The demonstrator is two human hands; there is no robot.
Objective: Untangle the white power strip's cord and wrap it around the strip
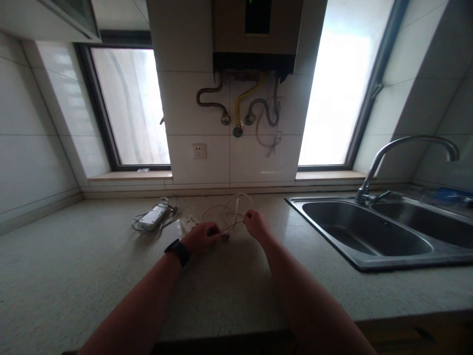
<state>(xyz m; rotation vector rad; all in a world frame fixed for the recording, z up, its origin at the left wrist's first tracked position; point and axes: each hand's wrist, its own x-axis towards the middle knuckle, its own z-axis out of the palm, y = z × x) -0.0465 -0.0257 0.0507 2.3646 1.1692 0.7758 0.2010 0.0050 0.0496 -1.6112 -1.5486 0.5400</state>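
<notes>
A white cord (238, 204) loops over the countertop between my two hands. My right hand (255, 224) is closed, pinching the cord at the right side of the loops. My left hand (201, 236), with a black watch at the wrist, has its fingers curled on the cord near a plug (225, 237). Behind the left hand lies a white power strip (189, 223), partly hidden by that hand. Farther left, a second white power strip (154, 216) rests with its grey cord coiled around it.
A double steel sink (332, 246) with a curved faucet (399, 143) is set into the counter (236, 296) at right. On the back wall are a socket (199, 151) and a water heater (256, 29) with hoses below. Windows flank the heater.
</notes>
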